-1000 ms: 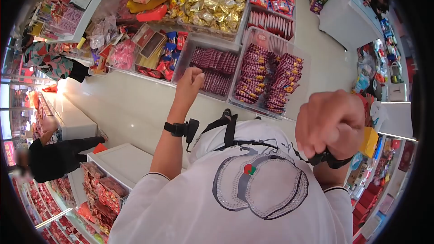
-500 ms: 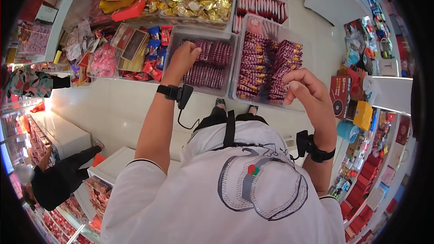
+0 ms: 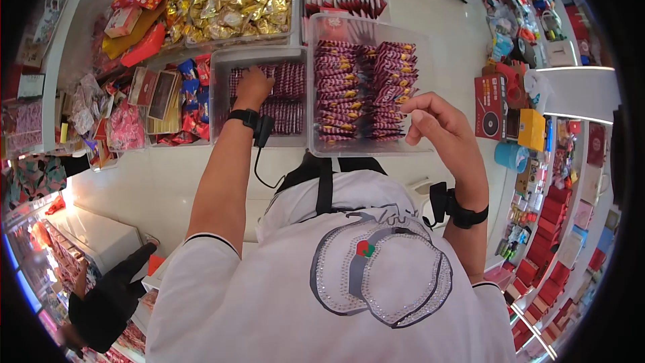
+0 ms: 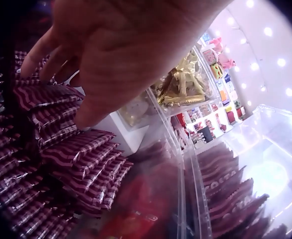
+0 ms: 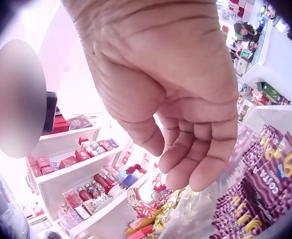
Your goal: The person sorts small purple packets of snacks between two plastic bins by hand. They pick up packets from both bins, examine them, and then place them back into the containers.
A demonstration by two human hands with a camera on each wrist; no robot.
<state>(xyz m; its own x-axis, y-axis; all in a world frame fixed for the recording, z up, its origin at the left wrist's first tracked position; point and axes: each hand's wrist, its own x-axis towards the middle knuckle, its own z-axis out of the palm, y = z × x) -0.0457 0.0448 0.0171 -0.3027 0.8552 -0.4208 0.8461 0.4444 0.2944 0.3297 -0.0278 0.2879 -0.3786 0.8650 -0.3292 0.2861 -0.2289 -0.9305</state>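
Now that the left hand [image 3: 254, 89] reaches nearer the far edge of the left bin [image 3: 220, 104], packets [image 3: 287, 75] there seem the focus, its grip unclear, while the empty right hand [image 3: 447, 131] hangs loosely beside the right bin [image 3: 376, 27].

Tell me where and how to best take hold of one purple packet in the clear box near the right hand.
Pinch the packet by its exposed upper edge, probably from above with the right hand: packets overlap closely in rows, faces partly covered, and the box has walls hindering a low approach.

The left packet bin [image 3: 220, 102], wrapped candies [image 3: 242, 1] behind it, stands beside the right packet bin [image 3: 342, 149].
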